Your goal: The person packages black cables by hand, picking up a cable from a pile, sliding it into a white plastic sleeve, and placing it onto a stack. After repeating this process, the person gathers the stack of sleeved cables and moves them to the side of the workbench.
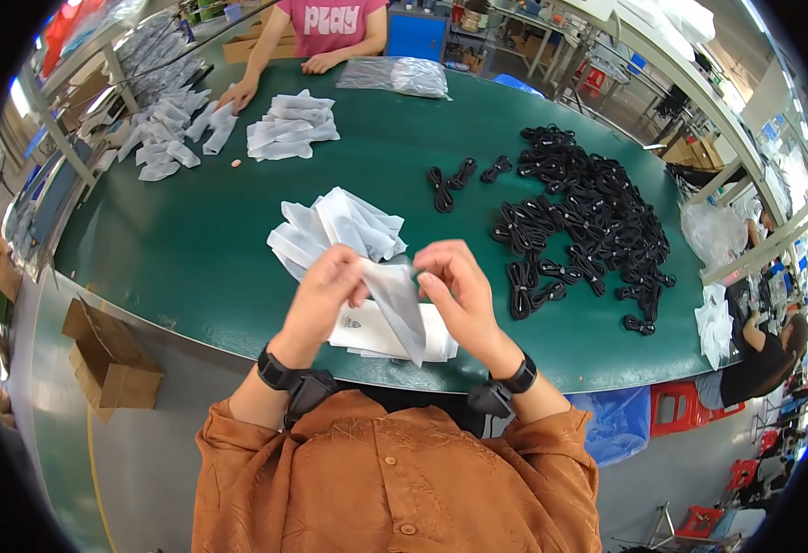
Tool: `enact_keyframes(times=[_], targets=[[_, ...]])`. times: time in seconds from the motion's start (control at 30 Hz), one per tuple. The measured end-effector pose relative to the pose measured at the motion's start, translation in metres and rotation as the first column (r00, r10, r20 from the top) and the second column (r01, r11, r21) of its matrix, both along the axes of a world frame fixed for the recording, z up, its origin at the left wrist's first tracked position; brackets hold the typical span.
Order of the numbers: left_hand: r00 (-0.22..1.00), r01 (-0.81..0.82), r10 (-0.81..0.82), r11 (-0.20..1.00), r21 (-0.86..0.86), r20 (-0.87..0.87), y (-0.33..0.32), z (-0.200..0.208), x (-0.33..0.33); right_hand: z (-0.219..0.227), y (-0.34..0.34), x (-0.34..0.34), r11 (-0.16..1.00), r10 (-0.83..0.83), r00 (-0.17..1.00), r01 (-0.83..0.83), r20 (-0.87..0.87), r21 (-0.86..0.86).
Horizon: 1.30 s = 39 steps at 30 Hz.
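Note:
My left hand (328,288) pinches the upper edge of a frosted plastic bag (395,300), which hangs slanting down to the right. Beside the bag's top right corner is my right hand (460,293), its fingers curved and thumb apart from the forefinger. Whether its fingertips touch the bag I cannot tell. Under the hanging bag lies a stack of flat white bags (367,334) with small dark print, at the table's near edge. Just beyond my hands rests a loose pile of filled frosted bags (339,221).
Coiled black cables (597,198) are heaped on the green table (210,249) at right, with several coils (459,180) nearer the middle. Across the table, a co-worker's hand (238,95) touches bags (160,134) beside another bag pile (293,126). A cardboard box (114,359) stands at lower left.

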State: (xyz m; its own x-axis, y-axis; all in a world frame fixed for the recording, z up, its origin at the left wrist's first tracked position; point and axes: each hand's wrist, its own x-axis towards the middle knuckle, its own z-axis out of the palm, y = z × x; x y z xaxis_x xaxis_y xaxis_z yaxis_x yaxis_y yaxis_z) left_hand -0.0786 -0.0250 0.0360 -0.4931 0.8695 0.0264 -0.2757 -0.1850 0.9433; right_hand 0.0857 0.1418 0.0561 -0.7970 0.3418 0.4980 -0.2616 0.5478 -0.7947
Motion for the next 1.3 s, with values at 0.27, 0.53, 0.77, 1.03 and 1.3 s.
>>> enact_keyframes(times=[0.27, 0.53, 0.77, 1.03, 1.3], targets=[[0.868, -0.456, 0.429, 0.888, -0.061, -0.250, -0.053, -0.039, -0.084, -0.038, 0.030, -0.065, 0.948, -0.138, 0.927, 0.021, 0.350, 0.317], [0.152, -0.326, -0.285, 0.889, -0.320, -0.946, -0.053, -0.038, -0.057, -0.068, 0.020, -0.104, 0.836, -0.163, 0.777, -0.218, 0.608, 0.503], [0.220, -0.366, -0.399, 0.812, -0.454, -0.890, -0.029, -0.049, -0.070, -0.090, 0.035, -0.154, 0.703, -0.021, 0.826, -0.389, 0.564, 0.595], [0.235, -0.574, -0.335, 0.710, -0.408, -0.913, 0.002, -0.065, -0.145, -0.084, 0.055, -0.265, 0.664, -0.020, 0.861, -0.369, 0.509, 0.650], [0.302, -0.642, -0.276, 0.649, -0.409, -0.913, 0.042, -0.080, -0.231, -0.077, 0.077, -0.248, 0.663, -0.306, 0.917, 0.014, 0.255, 0.749]])
